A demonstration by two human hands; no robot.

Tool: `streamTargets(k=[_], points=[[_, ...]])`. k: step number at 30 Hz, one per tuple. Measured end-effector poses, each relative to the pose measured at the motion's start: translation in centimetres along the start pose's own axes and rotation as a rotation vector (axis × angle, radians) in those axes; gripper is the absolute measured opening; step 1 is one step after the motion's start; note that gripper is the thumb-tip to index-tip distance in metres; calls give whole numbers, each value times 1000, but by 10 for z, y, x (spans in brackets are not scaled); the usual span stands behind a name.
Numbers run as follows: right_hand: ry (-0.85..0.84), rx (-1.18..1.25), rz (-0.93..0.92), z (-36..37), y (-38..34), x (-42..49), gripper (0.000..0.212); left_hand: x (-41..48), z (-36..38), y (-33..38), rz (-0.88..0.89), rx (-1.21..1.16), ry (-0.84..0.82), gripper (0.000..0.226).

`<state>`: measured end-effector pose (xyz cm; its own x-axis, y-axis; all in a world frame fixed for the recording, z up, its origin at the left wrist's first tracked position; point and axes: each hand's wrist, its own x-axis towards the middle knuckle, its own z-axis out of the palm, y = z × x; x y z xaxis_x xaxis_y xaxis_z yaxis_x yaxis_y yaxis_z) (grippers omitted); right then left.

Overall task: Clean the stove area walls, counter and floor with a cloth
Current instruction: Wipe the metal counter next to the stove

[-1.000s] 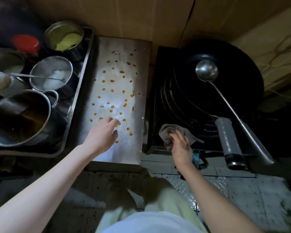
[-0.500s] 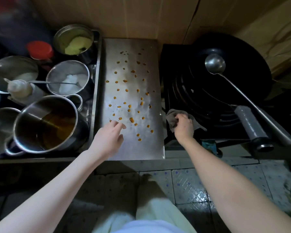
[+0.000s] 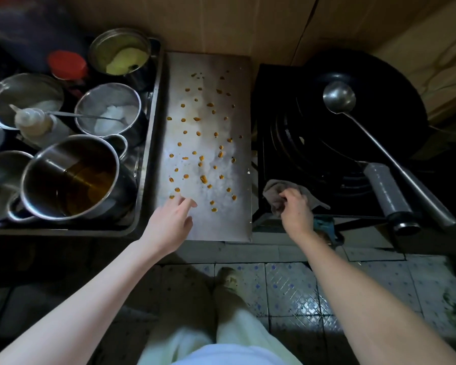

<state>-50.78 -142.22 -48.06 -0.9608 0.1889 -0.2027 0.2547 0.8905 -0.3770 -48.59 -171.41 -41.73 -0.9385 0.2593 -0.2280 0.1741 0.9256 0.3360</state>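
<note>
A steel counter plate (image 3: 232,222) lies between a tray of pots and the stove, dotted with several orange drops (image 3: 203,178). My left hand (image 3: 169,222) rests on the plate's near left corner, fingers spread, holding nothing. My right hand (image 3: 296,210) is closed on a grey cloth (image 3: 273,188) at the front left edge of the black stove (image 3: 266,106). Part of the cloth is hidden under the hand. The tiled floor (image 3: 290,288) lies below, and brown wall panels (image 3: 221,22) stand behind.
A black wok (image 3: 395,106) sits on the stove with a steel ladle (image 3: 338,97) in it, both handles sticking out toward me. At left a metal tray (image 3: 153,143) holds several pots, an oil pot (image 3: 71,177), a squeeze bottle (image 3: 37,125) and a red-lidded jar (image 3: 67,65).
My right hand went from reaching over the cloth to closing on it. My left hand stays at the plate's near left corner. The view shifted slightly.
</note>
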Motion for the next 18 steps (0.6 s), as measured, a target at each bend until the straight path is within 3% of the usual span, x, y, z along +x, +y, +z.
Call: streamTargets(k=[7, 18], points=[[131, 190, -74, -9, -2, -24, 31, -19, 6, 2, -51, -4, 21, 30], [-56, 66, -408, 6, -57, -38, 38, -58, 3, -10, -127, 58, 81, 30]])
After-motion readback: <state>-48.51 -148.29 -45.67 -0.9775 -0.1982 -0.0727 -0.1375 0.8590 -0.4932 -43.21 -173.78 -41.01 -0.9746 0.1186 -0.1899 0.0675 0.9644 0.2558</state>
